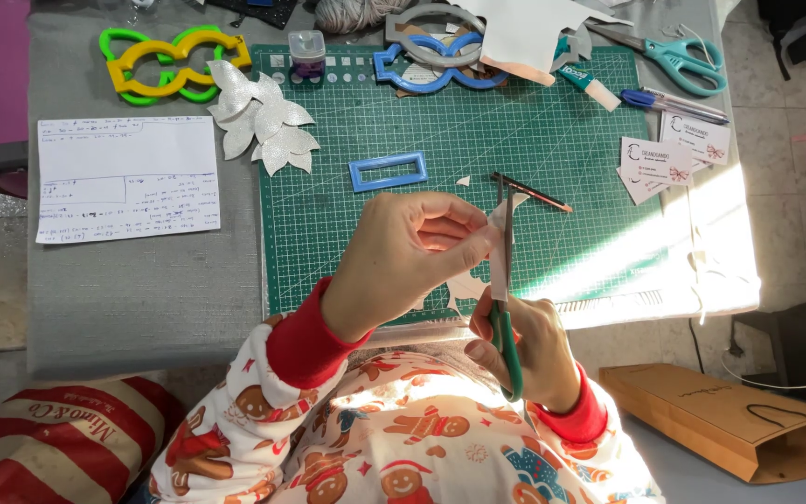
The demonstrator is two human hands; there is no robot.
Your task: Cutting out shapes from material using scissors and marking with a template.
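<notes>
1. The left hand (412, 247) pinches a small pale piece of material (497, 245) between thumb and fingertips, holding it up over the near edge of the green cutting mat (552, 159). Its grip is closed on the piece.
2. The right hand (524, 350) has its fingers through the green handles of a pair of scissors (506, 280), blades pointing away from the body and up along the piece. The grip is closed round the handles; the blades look nearly together, though how far they have bitten into the piece cannot be told.
3. Judging by this, the cutting is in mid-course: the piece is in the blades and not yet set down.
4. What looks done: a cluster of silver leaf shapes (263, 126) lies at the left edge of the mat, already cut out, and a tiny pale offcut (464, 180) rests on the mat near a blue rectangular template (388, 172).
5. A pencil (531, 191) lies just beyond the hands on the mat, apart from them.
6. Farther back sit yellow and green bow-shaped templates (174, 61), a blue one (436, 70) and a second pair of scissors (673, 56), all untouched.
7. A sheet of handwritten notes (128, 177) lies on the grey bench (142, 299), left of the mat.
8. How many shapes are left to cut cannot be told.
</notes>
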